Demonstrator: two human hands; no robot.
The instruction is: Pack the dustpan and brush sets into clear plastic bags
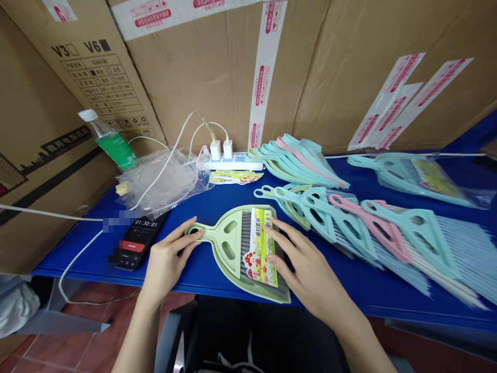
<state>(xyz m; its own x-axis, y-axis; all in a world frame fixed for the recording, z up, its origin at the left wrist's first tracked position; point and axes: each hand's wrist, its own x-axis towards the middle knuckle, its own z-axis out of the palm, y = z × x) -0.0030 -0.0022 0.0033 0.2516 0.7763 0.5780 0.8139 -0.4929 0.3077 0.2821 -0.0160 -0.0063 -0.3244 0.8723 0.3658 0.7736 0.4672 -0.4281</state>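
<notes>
A light green hand brush (229,243) lies on top of a matching green dustpan (221,267) at the front of the table, handles to the left. My left hand (171,254) pinches the two overlapping handle ends between thumb and fingers. Across the grey bristles lies a printed card (259,246) with yellow-green edges and cartoon pictures. My right hand (306,261) is open, its fingertips touching the card's right side. Part of the bristles and the pan's right edge is hidden behind that hand.
Several brushes (386,225) lie to the right, behind them stacked dustpans (298,160) and a bagged set (419,178). More cards (235,177), clear bags (159,178), a power strip (236,164), a bottle (112,145) and a phone (135,241) occupy the left and back. Cardboard boxes (217,72) stand behind.
</notes>
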